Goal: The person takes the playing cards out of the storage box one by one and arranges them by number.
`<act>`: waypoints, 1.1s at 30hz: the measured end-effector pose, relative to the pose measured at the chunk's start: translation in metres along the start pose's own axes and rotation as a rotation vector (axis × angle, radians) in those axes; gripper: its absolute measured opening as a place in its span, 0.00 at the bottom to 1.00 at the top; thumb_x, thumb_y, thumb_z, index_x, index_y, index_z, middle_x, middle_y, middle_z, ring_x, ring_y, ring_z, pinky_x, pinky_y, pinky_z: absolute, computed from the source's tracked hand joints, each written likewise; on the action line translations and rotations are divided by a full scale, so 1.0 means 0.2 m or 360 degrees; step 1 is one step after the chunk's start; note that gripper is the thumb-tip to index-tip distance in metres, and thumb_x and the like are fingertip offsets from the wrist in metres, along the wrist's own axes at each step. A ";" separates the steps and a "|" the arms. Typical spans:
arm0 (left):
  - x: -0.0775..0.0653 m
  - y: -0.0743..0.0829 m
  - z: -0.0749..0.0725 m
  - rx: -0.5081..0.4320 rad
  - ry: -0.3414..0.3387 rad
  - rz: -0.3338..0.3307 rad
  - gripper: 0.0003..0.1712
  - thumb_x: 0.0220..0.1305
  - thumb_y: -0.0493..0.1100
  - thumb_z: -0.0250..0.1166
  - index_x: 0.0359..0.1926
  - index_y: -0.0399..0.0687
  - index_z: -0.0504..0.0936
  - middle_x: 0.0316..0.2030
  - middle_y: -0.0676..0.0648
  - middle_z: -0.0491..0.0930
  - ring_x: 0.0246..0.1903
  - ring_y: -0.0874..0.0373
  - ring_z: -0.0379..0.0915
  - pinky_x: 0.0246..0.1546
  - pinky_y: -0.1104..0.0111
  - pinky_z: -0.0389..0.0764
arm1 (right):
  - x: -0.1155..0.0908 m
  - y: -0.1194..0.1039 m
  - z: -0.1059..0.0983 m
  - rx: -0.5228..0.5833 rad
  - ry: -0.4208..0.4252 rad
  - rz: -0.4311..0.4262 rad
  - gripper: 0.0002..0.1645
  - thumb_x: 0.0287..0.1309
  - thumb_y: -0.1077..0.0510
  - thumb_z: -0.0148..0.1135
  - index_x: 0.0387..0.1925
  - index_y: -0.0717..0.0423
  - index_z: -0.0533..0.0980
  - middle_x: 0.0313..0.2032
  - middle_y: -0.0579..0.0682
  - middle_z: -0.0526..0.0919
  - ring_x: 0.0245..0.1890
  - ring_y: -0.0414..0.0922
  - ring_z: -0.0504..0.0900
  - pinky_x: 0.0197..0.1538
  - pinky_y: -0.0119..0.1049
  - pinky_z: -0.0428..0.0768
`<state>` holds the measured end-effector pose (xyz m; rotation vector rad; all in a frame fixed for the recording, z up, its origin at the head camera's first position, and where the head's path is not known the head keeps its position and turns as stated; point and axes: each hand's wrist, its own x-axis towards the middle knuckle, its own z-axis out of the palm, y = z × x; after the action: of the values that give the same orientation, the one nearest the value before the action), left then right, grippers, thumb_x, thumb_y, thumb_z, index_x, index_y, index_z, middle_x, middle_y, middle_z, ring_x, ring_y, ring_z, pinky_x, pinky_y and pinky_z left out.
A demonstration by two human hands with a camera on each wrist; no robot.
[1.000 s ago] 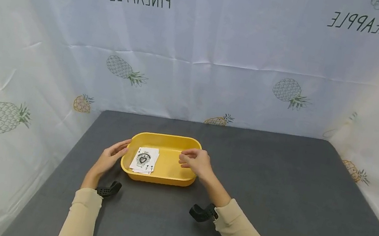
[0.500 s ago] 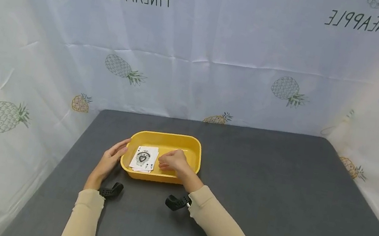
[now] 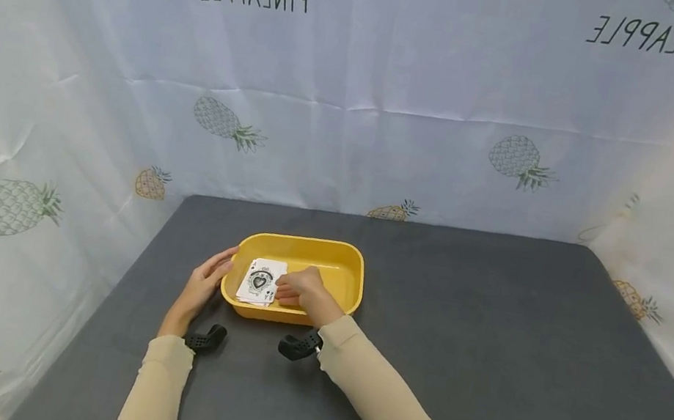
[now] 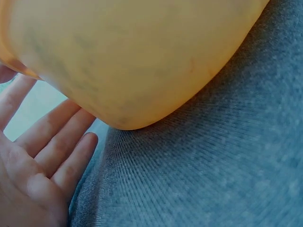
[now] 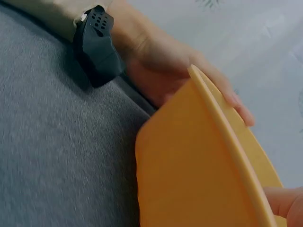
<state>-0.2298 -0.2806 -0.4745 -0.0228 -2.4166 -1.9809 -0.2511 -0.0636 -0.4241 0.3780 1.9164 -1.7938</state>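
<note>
Inside the yellow tray [image 3: 335, 277], a small stack of playing cards [image 3: 260, 282] lies at the left end. The top card shows a large ornate spade-like emblem and an A in its corner. My left hand [image 3: 199, 291] rests against the tray's left end. In the left wrist view, the fingers [image 4: 59, 137] spread fairly straight beside the translucent wall. My right hand [image 3: 305, 290] reaches over the front rim into the tray, its fingertips at the right edge of the cards. Only part of this hand [image 5: 291, 203] shows in the right wrist view; whether it grips a card is hidden.
The tray stands on a dark grey cloth-covered table [image 3: 457, 334]. White curtains [image 3: 356, 94] with a pineapple print hang behind and at both sides. A black wrist device [image 3: 301, 345] sits on each wrist.
My right hand has moved left and down from the tray's right part to the edge of the cards. The left hand stays at the tray's left end.
</note>
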 end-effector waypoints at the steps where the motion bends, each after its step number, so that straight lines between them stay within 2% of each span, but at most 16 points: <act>1: 0.00 -0.01 0.00 -0.0014 0.0000 0.0010 0.30 0.73 0.50 0.52 0.71 0.44 0.63 0.69 0.35 0.63 0.50 0.83 0.70 0.50 0.87 0.72 | 0.00 0.00 0.01 0.0017 0.0023 0.0009 0.23 0.51 0.69 0.67 0.49 0.71 0.73 0.37 0.65 0.87 0.34 0.54 0.89 0.38 0.39 0.86; 4: 0.01 -0.02 0.00 -0.0036 0.0019 0.0040 0.30 0.73 0.50 0.53 0.70 0.42 0.64 0.67 0.37 0.67 0.51 0.81 0.71 0.50 0.86 0.73 | 0.02 0.00 0.05 0.0053 0.0110 0.0036 0.27 0.49 0.69 0.68 0.52 0.70 0.70 0.39 0.66 0.87 0.36 0.54 0.89 0.37 0.39 0.86; 8: 0.01 -0.02 0.00 -0.0052 0.0037 0.0070 0.30 0.72 0.49 0.54 0.70 0.41 0.64 0.60 0.50 0.75 0.51 0.80 0.72 0.50 0.85 0.74 | 0.04 -0.01 0.09 -0.0023 0.0226 0.0045 0.25 0.46 0.68 0.72 0.47 0.69 0.74 0.35 0.64 0.88 0.30 0.51 0.89 0.32 0.37 0.85; 11: 0.00 -0.01 -0.01 -0.0050 0.0038 0.0076 0.30 0.72 0.49 0.54 0.69 0.40 0.64 0.54 0.61 0.76 0.50 0.80 0.73 0.49 0.85 0.75 | 0.05 -0.02 0.11 -0.0125 0.0269 0.0040 0.18 0.42 0.67 0.75 0.37 0.68 0.78 0.25 0.60 0.87 0.18 0.47 0.86 0.26 0.35 0.84; 13: -0.01 -0.01 -0.01 -0.0039 0.0043 0.0063 0.30 0.72 0.50 0.54 0.69 0.41 0.65 0.51 0.66 0.76 0.50 0.80 0.73 0.49 0.85 0.75 | 0.05 -0.02 0.12 -0.0179 0.0295 0.0030 0.15 0.40 0.66 0.77 0.30 0.66 0.78 0.17 0.55 0.84 0.12 0.42 0.80 0.23 0.32 0.82; 15: -0.01 -0.01 -0.01 -0.0034 0.0042 0.0049 0.30 0.72 0.50 0.54 0.70 0.43 0.65 0.50 0.67 0.76 0.50 0.81 0.72 0.49 0.85 0.74 | 0.05 -0.02 0.13 -0.0216 0.0313 0.0033 0.14 0.39 0.66 0.77 0.26 0.64 0.77 0.12 0.51 0.78 0.08 0.39 0.75 0.20 0.30 0.80; 18: -0.01 -0.02 0.00 -0.0035 0.0024 0.0044 0.30 0.72 0.51 0.53 0.70 0.43 0.64 0.53 0.64 0.76 0.50 0.81 0.72 0.49 0.84 0.75 | 0.06 -0.01 0.13 -0.0210 0.0315 0.0055 0.14 0.40 0.67 0.76 0.26 0.64 0.76 0.10 0.49 0.75 0.07 0.38 0.73 0.19 0.30 0.79; 21: -0.01 -0.04 0.01 -0.0042 0.0001 0.0065 0.31 0.73 0.50 0.53 0.70 0.41 0.63 0.55 0.61 0.76 0.50 0.80 0.73 0.49 0.84 0.75 | 0.07 0.00 0.12 -0.0180 0.0289 0.0101 0.14 0.42 0.68 0.74 0.29 0.65 0.76 0.11 0.50 0.75 0.08 0.39 0.74 0.19 0.30 0.79; 28: -0.01 -0.04 0.00 -0.0048 0.0016 0.0075 0.30 0.73 0.50 0.53 0.70 0.41 0.64 0.50 0.69 0.75 0.49 0.80 0.74 0.48 0.84 0.76 | 0.09 -0.02 0.09 -0.0135 0.0253 0.0159 0.12 0.45 0.70 0.72 0.32 0.68 0.77 0.14 0.52 0.77 0.09 0.41 0.76 0.21 0.33 0.81; 33: 0.01 -0.04 -0.01 -0.0028 0.0014 0.0050 0.31 0.72 0.51 0.53 0.70 0.43 0.64 0.50 0.69 0.75 0.49 0.80 0.73 0.48 0.84 0.76 | 0.10 -0.02 0.06 -0.0045 0.0254 0.0171 0.14 0.46 0.69 0.72 0.36 0.67 0.78 0.17 0.53 0.80 0.11 0.41 0.77 0.23 0.33 0.82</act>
<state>-0.2321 -0.2837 -0.4824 -0.0522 -2.3788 -1.9846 -0.2685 -0.0777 -0.4304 0.6187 1.9856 -1.7103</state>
